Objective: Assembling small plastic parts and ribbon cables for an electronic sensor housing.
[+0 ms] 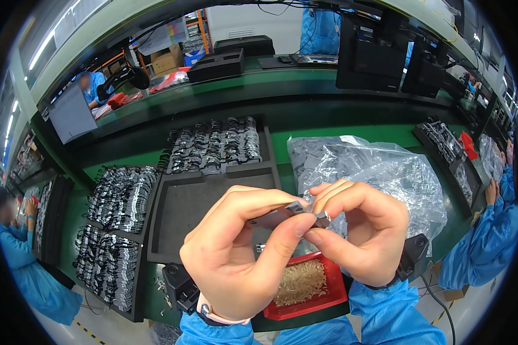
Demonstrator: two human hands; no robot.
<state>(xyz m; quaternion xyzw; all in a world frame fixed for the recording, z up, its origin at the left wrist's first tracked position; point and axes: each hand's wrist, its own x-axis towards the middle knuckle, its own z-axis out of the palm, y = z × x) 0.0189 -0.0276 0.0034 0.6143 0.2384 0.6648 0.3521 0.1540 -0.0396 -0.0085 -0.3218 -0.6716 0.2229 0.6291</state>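
Observation:
My left hand (230, 247) pinches a flat grey part (272, 217) between thumb and fingers, holding it tilted above the bench. Thumb and fingers of my right hand (365, 230) close on a small shiny metal piece (323, 219) at the part's right end. Whether the two are joined is hidden by my fingertips. Just below my hands is a red tray (305, 313) filled with small yellowish pieces (299, 282). Beyond my left hand lies a black foam tray (181, 198) with a bare recessed section.
Rows of metal and black parts (216, 144) fill the far foam section, with more rows (121, 198) at left. A clear plastic bag (380, 172) of grey parts lies at right. Another parts tray (452, 161) stands farther right. Co-workers in blue (483, 241) sit at both sides.

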